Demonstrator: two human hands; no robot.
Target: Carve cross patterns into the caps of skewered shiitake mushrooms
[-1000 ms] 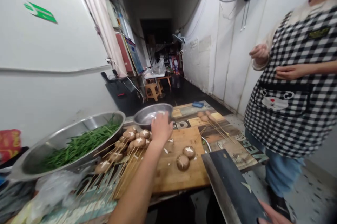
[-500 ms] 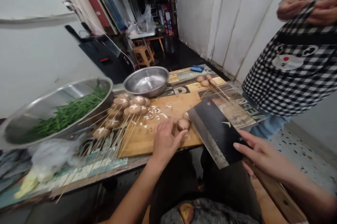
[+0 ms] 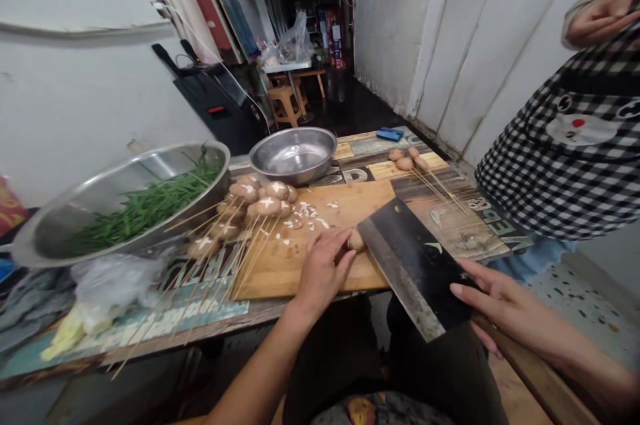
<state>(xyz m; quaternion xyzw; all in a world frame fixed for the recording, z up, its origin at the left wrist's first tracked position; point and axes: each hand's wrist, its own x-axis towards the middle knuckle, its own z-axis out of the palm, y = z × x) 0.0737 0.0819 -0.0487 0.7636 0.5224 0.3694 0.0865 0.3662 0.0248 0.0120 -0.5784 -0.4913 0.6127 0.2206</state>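
My left hand (image 3: 325, 268) is on the cutting board (image 3: 280, 272), its fingers and thumb curled around a brown shiitake mushroom (image 3: 356, 240) near the board's right side. In my right hand (image 3: 505, 298) is a broad cleaver (image 3: 410, 265). Its dark blade slants over the board's right edge, close to that mushroom, with a pale scrap stuck to it. White mushroom trimmings (image 3: 307, 213) lie scattered on the wood. Left of them are piled skewered mushrooms (image 3: 267, 206) with white crosses cut into their caps, their sticks pointing toward me.
An oval metal basin (image 3: 220, 175) of green vegetables stands at left, beside a clear plastic bag (image 3: 113, 288). Behind the board sits a round metal bowl (image 3: 293, 155). More skewered mushrooms (image 3: 404, 163) and a blue object (image 3: 390, 134) lie at the right. A person in a checkered apron (image 3: 565, 152) stands there.
My left hand has come back from the round bowl to the mushroom on the board. The view has tilted down, and the cleaver has shifted closer to the board.
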